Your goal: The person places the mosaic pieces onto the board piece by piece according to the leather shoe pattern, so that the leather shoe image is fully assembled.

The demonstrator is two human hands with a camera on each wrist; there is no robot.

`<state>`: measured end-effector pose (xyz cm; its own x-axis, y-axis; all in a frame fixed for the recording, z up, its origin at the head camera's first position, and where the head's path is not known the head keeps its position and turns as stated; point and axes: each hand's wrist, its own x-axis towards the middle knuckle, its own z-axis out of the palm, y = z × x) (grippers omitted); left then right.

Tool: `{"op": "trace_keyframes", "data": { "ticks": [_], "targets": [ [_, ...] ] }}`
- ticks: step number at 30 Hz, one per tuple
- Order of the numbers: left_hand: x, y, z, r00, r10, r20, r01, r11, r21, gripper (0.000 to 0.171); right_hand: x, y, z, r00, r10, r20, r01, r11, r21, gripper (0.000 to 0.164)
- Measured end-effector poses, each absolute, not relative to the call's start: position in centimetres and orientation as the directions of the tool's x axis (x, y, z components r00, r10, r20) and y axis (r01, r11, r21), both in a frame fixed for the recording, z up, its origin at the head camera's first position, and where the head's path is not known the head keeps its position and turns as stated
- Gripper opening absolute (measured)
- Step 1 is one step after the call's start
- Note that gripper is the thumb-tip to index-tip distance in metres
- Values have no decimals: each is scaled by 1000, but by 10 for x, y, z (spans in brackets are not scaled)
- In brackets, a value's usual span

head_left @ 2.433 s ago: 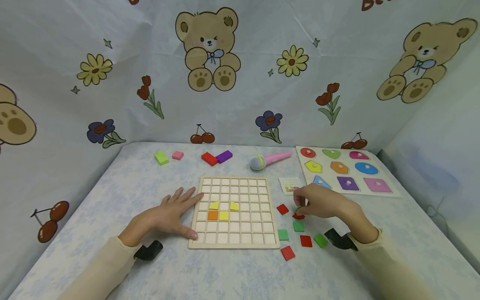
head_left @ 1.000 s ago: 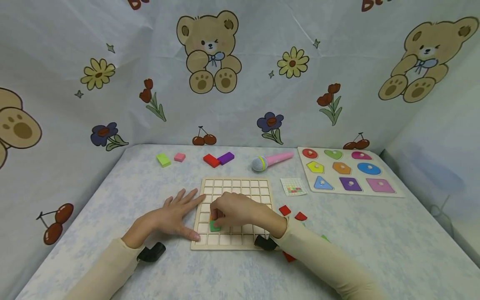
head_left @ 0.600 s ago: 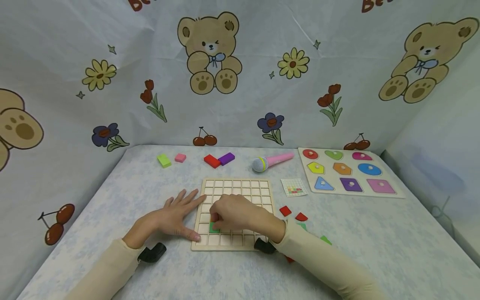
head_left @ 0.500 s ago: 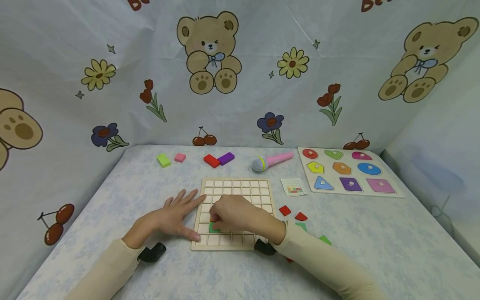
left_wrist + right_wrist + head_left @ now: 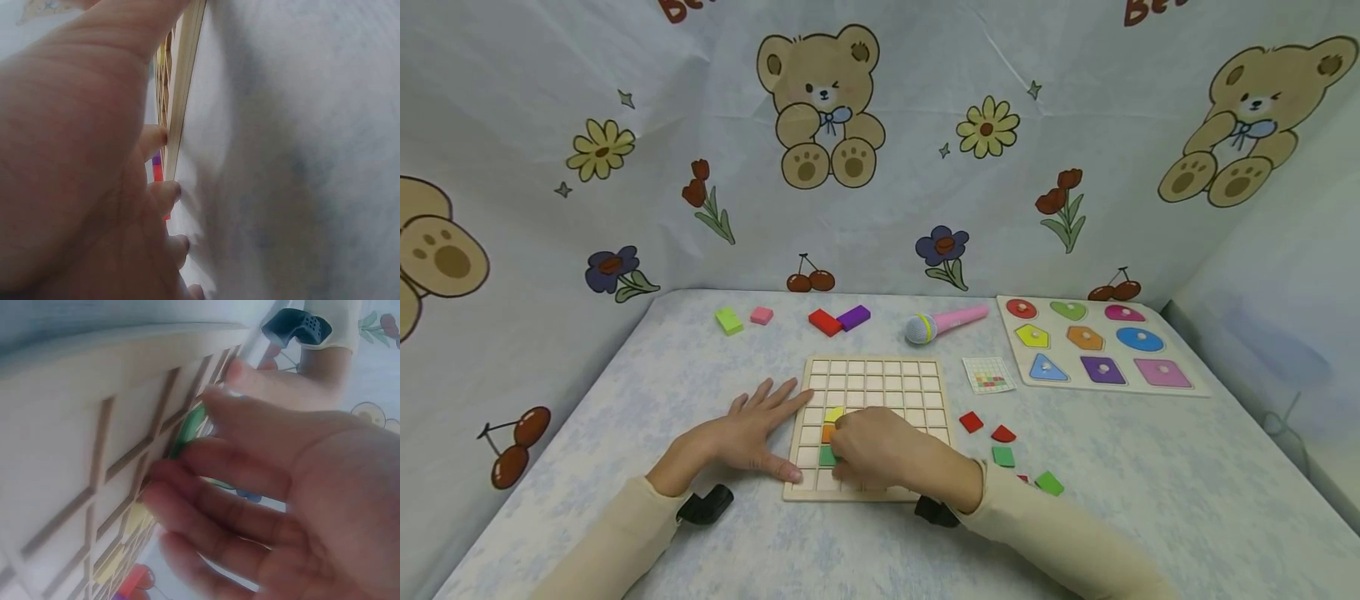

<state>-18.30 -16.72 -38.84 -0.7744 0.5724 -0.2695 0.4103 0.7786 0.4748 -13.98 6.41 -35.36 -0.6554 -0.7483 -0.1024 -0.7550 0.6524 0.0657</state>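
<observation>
In the head view, a wooden grid board lies on the table. My left hand rests spread at its left edge, thumb and a fingertip touching the frame; the left wrist view shows the board edge by those fingers. A green square tile sits in a cell, below an orange tile and a yellow tile. My right hand is just right of the green tile, hiding cells behind it. In the right wrist view its fingers are loosely bent, with thumb and forefinger apart beside the green tile.
Right of the board lie red tiles and green tiles, some partly under the right sleeve. Behind them are a pattern card, a shape puzzle board and a pink toy microphone. Coloured blocks stand along the back.
My right hand carried a green tile from the right side into a board cell below the orange tile. It has since drawn slightly right, off the tile. The left hand stays in place.
</observation>
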Motion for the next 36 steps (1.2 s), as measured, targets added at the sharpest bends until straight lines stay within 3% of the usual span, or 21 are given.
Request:
{"op": "trace_keyframes", "data": {
  "ticks": [5,9,15,20,36],
  "targets": [
    [-183,-168,-389,-775,572,-268,412,780,471,119,-140,72,-354,-609,-785,-114,-793,606,60,22],
    [-184,-168,-390,-777,569,-269,409,781,471,119,-145,81,-354,-577,-804,-142,-812,584,-11,13],
    [-184,-166,-390,-777,564,-280,404,788,465,118,-150,100,-351,-563,-810,-165,-796,585,-153,30],
    [-184,-165,-389,-785,552,-282,397,797,455,120,-153,121,-349,-594,-794,-129,-767,607,-207,29],
    [-185,-169,-390,-781,554,-288,386,791,474,119,-152,184,-352,-688,-702,-183,-612,697,-375,29]
  ]
}}
